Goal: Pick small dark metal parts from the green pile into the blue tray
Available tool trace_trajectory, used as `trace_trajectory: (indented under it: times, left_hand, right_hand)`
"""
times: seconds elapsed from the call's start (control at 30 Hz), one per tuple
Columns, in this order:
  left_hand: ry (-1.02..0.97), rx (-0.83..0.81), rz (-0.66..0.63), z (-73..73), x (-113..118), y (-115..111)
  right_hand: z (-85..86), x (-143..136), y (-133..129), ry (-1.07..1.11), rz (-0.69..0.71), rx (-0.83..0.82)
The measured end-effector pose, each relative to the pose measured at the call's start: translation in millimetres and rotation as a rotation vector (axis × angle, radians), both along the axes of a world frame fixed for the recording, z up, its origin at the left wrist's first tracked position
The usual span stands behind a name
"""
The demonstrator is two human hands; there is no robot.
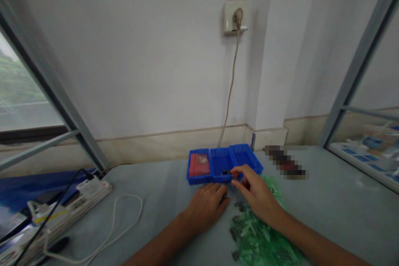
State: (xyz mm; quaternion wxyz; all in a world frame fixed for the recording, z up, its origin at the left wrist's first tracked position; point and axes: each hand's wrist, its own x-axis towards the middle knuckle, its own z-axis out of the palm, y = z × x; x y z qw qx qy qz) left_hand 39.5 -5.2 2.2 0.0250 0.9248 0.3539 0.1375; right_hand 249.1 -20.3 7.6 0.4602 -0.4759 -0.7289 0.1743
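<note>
My left hand rests on the table in front of the blue bins, fingers curled over small dark parts that show beside the thumb. Over the front edge of the middle blue bin, my right hand is closed, thumb and fingertips in a pinch. What sits between those fingertips is too small to make out. Several small dark pieces lie in that bin, right by the fingertips. Below my right forearm spreads a green plastic bag, with more small dark parts along its left edge.
The left blue bin holds a red packet; the right blue bin adjoins the middle one. A power strip and white cable lie left. A blurred-out object lies right. Metal frame posts flank the table.
</note>
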Motion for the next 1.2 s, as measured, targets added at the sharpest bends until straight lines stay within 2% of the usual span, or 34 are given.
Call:
trace_trajectory:
  times: [0.27,0.57,1.2]
  left_hand:
    - [0.000,0.008,0.009,-0.5,-0.1,0.1]
    - [0.004,-0.004,0.012,2.2,0.5,-0.5]
    - [0.004,-0.020,0.013,3.0,1.2,-1.4]
  right_hand:
    - [3.3,-0.9,-0.6,0.056,0.050,0.040]
    - [2.4,0.0,-0.7,0.077,0.027,-0.023]
    - [5.9,-0.1,-1.4,0.069,0.012,-0.001]
